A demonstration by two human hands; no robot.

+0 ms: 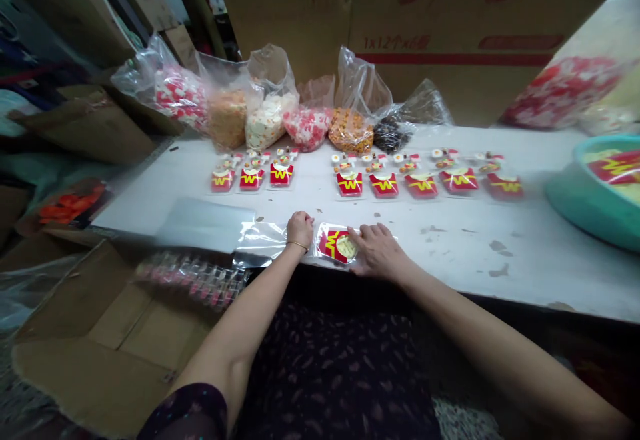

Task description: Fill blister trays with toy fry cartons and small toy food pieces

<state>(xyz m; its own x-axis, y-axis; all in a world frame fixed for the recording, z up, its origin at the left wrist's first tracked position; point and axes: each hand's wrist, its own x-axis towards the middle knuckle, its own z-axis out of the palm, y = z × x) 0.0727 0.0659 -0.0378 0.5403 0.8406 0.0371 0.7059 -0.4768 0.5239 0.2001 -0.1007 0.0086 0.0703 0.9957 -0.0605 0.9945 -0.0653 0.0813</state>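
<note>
Near the table's front edge lies a red French-fry pouch with a yellow W and pale fries showing, turned sideways. My right hand is closed on its right end, index finger over the top. My left hand is closed at the pouch's left, its fingers curled on a clear plastic bag that lies flat along the edge. Whether the pouch is inside clear film there, I cannot tell exactly. To the left is a stack of clear bags.
Red W packs with small pieces stand in two groups, left and right. Behind them are bags of small pieces. A turquoise basin stands right. An open carton with packed strips is below left. A person stands far back.
</note>
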